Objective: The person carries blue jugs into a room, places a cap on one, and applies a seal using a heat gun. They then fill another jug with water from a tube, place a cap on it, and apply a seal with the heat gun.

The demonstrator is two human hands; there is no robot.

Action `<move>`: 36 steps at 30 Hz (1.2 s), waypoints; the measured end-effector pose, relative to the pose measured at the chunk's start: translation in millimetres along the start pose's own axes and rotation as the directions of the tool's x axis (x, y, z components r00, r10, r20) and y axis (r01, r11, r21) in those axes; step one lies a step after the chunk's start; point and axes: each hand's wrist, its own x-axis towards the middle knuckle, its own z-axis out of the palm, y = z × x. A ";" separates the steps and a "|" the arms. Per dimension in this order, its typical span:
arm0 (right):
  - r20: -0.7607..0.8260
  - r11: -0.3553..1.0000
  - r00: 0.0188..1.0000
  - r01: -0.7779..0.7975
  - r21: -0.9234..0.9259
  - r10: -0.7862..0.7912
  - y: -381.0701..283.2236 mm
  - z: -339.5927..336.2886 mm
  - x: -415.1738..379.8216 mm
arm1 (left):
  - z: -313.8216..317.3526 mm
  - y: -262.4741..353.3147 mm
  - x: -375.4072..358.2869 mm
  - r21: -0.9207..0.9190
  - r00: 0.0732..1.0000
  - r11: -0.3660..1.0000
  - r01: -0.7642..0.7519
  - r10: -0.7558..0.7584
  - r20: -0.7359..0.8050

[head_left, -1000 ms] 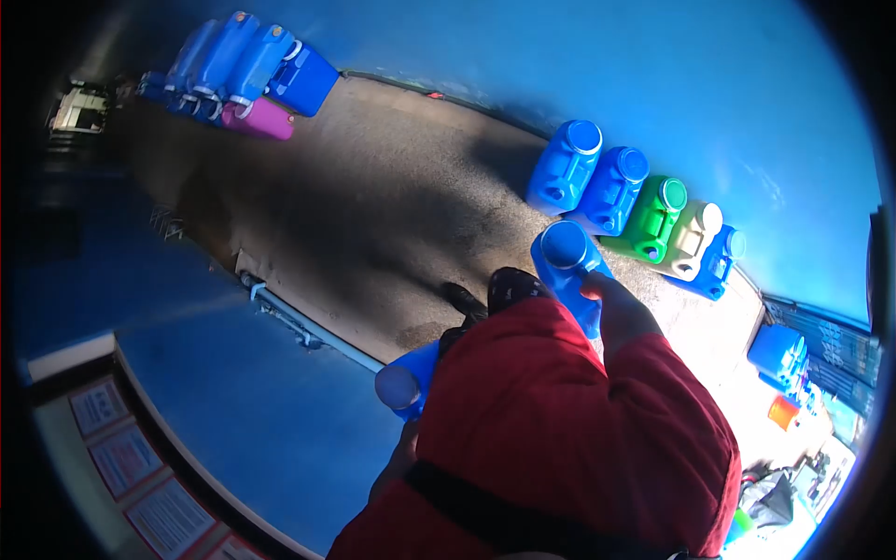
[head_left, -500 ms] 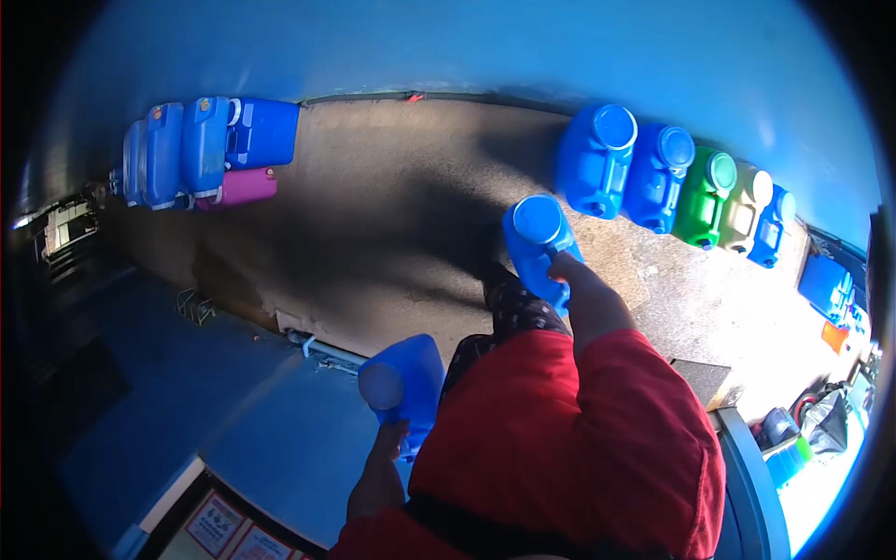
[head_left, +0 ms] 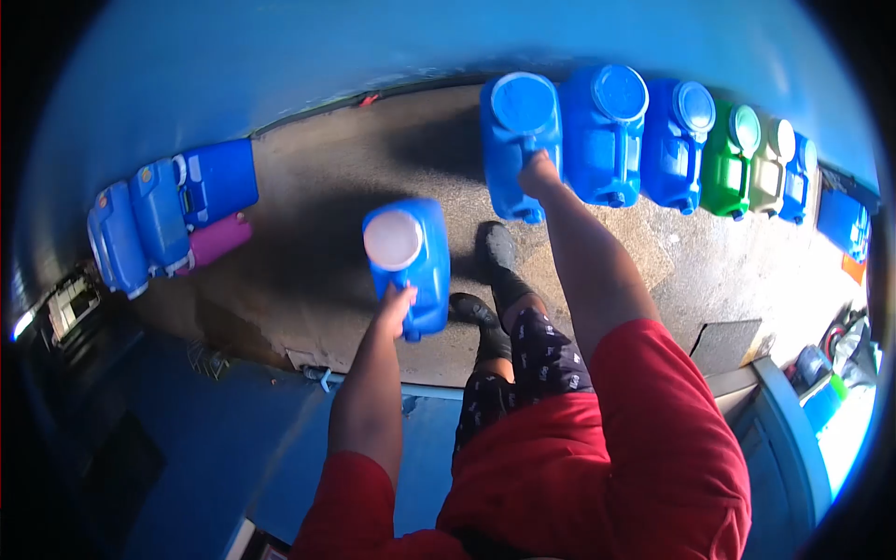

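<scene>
Clearly, the left blue jug (head_left: 431, 257) is gripped in the left hand (head_left: 396, 306), over the middle of the floor (head_left: 308, 187) and ahead of the boots (head_left: 499, 247). The fingers are curled closed around the moulded handle on the near side of its top. Its pale round lid (head_left: 392, 239) faces up toward the camera, and the jug looks roughly upright; from above, the handle runs from the lid back toward the person. The body's long axis appears to be close to vertical, seen foreshortened. It should handle as a stiff plastic shell, not fragile, though perhaps slippery if wet. How full it is cannot be told; the handle is the sound place to take it, with a full jug likely heavy and pulling on the wrist.

The right hand (head_left: 539, 175) is wrapped around the handle of the right blue jug (head_left: 499, 177), which also looks about upright, lid up, with its handle toward the person. Whether its base meets the floor cannot be made out.

Just beside that jug, a row follows the blue wall (head_left: 373, 47): a large blue jug (head_left: 581, 173), a darker blue jug (head_left: 659, 177), a green jug (head_left: 721, 177), a cream jug (head_left: 765, 182) and a narrow blue jug (head_left: 795, 191). Well apart, at the far left, blue containers (head_left: 159, 215) stand by a pink container (head_left: 219, 240).
</scene>
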 end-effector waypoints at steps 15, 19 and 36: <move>0.269 0.556 0.514 -0.558 -0.615 0.814 504.0 -61.3 -536.2 | 107.5 189.1 64.2 0.505 0.828 0.696 -0.511 0.557 0.069; 0.478 0.671 0.502 -0.679 -0.298 0.721 434.7 39.0 -652.7 | 87.4 175.9 -27.3 0.643 0.906 0.653 -0.400 0.174 0.386; 0.106 0.156 0.530 -0.425 0.892 0.842 531.6 104.5 -703.8 | 458.1 63.0 -234.1 0.590 0.689 -0.421 -0.689 -0.126 0.714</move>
